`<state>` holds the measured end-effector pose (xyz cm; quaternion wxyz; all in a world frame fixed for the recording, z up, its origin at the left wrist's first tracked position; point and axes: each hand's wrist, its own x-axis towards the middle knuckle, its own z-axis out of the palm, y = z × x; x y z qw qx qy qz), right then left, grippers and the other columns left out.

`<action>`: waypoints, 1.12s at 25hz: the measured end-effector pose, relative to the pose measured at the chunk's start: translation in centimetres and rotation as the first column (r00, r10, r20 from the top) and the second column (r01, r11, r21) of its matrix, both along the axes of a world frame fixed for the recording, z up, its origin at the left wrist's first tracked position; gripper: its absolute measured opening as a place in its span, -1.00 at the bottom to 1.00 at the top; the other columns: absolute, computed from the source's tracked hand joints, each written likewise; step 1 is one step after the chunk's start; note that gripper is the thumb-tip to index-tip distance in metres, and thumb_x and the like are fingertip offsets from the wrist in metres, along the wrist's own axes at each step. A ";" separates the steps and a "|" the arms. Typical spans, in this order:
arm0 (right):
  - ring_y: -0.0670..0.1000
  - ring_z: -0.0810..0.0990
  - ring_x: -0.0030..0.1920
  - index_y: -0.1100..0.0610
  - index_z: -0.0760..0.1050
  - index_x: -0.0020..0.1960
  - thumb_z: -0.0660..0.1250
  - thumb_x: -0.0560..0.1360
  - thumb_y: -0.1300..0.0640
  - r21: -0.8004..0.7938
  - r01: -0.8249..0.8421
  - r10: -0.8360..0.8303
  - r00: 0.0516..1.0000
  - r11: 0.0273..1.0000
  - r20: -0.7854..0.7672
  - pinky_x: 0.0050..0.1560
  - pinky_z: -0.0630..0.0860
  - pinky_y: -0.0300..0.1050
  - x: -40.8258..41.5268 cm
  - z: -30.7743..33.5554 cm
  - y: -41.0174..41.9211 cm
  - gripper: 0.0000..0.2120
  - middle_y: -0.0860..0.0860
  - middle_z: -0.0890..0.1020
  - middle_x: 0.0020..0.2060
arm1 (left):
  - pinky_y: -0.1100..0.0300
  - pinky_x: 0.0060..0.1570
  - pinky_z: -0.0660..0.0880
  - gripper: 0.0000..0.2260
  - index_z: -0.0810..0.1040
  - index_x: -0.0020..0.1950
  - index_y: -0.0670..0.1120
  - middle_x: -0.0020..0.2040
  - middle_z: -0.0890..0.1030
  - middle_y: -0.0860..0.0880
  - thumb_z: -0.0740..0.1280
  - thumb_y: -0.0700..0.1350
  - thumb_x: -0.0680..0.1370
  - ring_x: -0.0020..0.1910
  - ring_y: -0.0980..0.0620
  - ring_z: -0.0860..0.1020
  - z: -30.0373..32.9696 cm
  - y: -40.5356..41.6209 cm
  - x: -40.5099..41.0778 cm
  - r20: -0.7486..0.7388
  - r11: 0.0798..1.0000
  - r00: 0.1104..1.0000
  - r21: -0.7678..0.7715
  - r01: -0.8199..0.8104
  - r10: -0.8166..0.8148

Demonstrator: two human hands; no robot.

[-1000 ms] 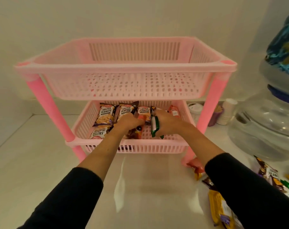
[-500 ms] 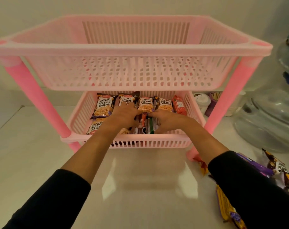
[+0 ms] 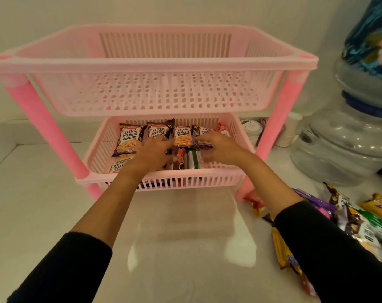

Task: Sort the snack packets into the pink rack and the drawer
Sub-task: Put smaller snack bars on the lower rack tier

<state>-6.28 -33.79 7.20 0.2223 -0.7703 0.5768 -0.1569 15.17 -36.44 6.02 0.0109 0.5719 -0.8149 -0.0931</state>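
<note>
We have set the green packet (image 3: 193,159) down upright in the pink rack (image 3: 155,178) lower tier, at six o'clock from the peanut packets (image 3: 128,138). Both grips — left hand (image 3: 151,153), right hand (image 3: 217,147) — now rest flat, seemingly released; more packets (image 3: 360,217) wait at four o'clock on the counter (image 3: 43,204).

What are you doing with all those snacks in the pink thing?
A person is putting snack packets into a pink rack. Both hands are inside its lower basket: the left hand and right hand are arranging small packets in the front row, below a back row of salted peanuts packets. The upper basket looks empty. More packets wait on the counter to the right.
</note>
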 end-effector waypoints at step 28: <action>0.17 0.50 0.15 0.19 0.34 0.30 0.40 0.42 0.02 0.264 0.283 -0.265 0.959 0.922 -0.101 0.06 0.48 -0.05 -13.5 -7.8 20.6 -0.47 0.15 0.28 0.31 | 0.05 -0.09 0.61 -0.58 0.31 0.37 0.00 0.03 0.56 -0.07 0.11 0.16 0.58 -0.16 -0.03 0.61 -6.2 21.6 -22.2 -0.440 0.672 0.796 0.738 0.057 0.416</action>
